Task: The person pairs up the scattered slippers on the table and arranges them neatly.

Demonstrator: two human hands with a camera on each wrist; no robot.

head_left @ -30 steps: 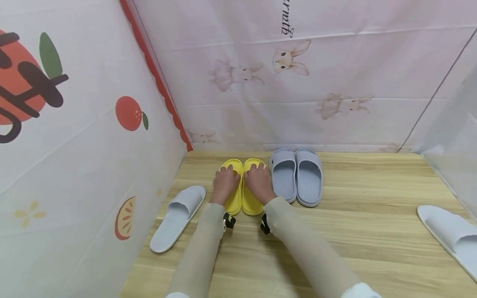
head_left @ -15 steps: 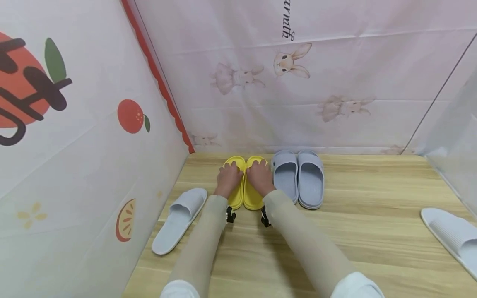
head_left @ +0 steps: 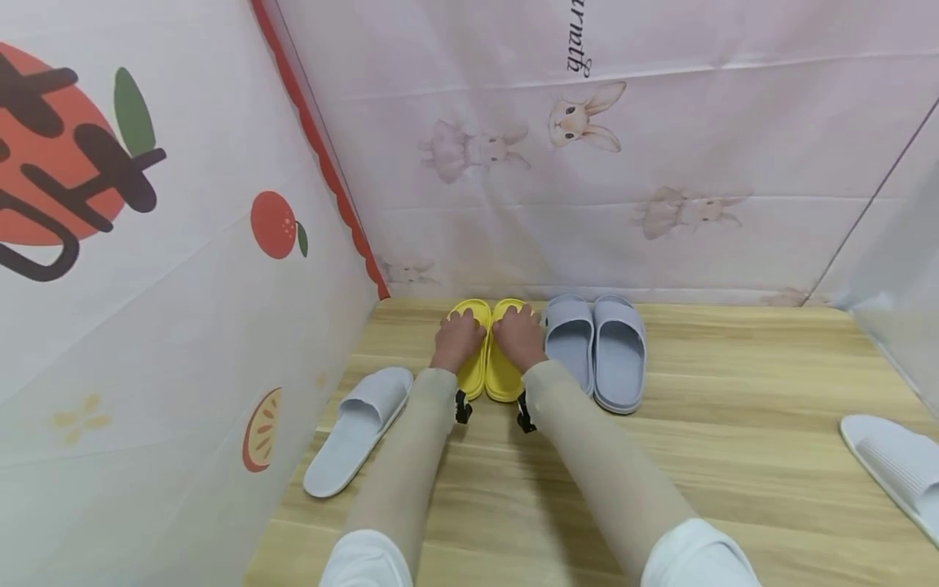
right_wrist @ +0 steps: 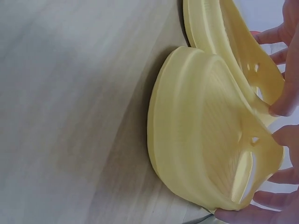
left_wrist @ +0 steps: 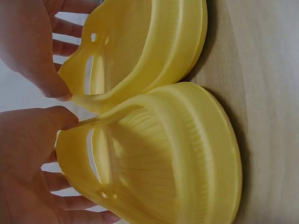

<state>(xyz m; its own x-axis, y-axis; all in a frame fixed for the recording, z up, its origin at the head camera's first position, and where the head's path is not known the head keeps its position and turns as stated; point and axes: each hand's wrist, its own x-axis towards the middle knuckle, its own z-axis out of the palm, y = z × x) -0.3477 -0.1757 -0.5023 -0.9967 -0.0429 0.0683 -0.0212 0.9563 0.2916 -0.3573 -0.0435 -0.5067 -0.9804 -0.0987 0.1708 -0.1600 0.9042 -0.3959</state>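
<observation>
Two yellow slippers stand side by side at the back of the wooden floor, toes by the wall. My left hand (head_left: 458, 339) holds the left yellow slipper (head_left: 473, 381) over its strap, thumb at the inner side and fingers across the outer side. Over the strap of the right yellow slipper (head_left: 503, 380), my right hand (head_left: 518, 336) has the same hold. Both wrist views show the heel of the left slipper (left_wrist: 205, 154) and of the right slipper (right_wrist: 173, 130) resting on the floor, inner edges touching. The hands cover most of both straps in the head view.
Right beside the yellow pair stand two grey slippers, the left one (head_left: 568, 349) and the right one (head_left: 620, 367). A single white slipper (head_left: 341, 448) lies slanted by the left wall (head_left: 183, 342). Another white slipper (head_left: 891, 456) lies at the far right, cut by the frame.
Both hands have slid the yellow slippers forward to the back wall, so their toes now sit about level with the grey pair's. The head view has shifted slightly.
</observation>
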